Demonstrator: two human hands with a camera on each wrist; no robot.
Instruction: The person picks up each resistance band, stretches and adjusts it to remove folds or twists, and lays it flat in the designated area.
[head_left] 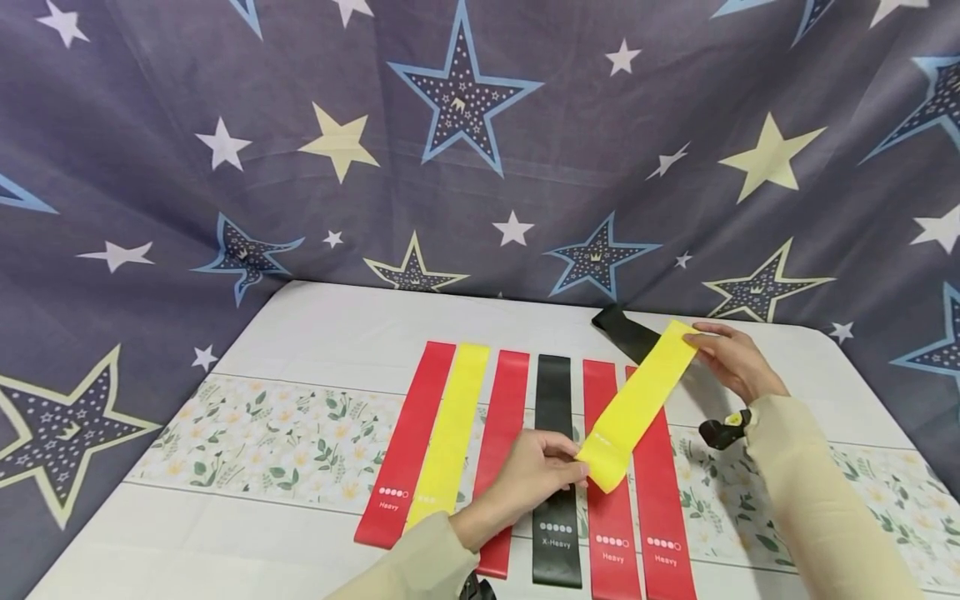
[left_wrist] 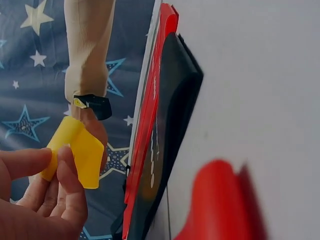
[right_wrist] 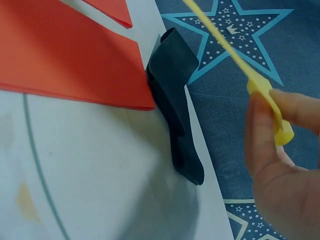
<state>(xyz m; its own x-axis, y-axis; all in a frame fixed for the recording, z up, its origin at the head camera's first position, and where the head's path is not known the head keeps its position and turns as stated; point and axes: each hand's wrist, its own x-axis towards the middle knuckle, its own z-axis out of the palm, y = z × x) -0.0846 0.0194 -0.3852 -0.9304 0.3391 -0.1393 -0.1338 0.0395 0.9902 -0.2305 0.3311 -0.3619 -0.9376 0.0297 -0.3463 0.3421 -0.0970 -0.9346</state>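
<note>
A yellow resistance band (head_left: pixel 647 392) is stretched out at a slant above the table, held at both ends. My left hand (head_left: pixel 536 467) pinches its lower near end between thumb and fingers; the left wrist view shows this yellow end (left_wrist: pixel 82 155) close up. At the upper far end, my right hand (head_left: pixel 731 358) pinches the band, and its folded tip (right_wrist: pixel 270 107) shows between thumb and fingers in the right wrist view. Beneath the held band lie two red bands (head_left: pixel 656 508) marked Heavy and a black band (head_left: pixel 555 475) marked X-Heavy, partly covered by my left hand.
Further left lie a red band (head_left: pixel 405 442), a yellow band (head_left: pixel 453 425) and another red one (head_left: pixel 506 400), side by side. A loose black band (head_left: pixel 626 333) rests near the table's back edge. A star-patterned cloth (head_left: pixel 465 208) hangs behind the white table (head_left: pixel 337 321).
</note>
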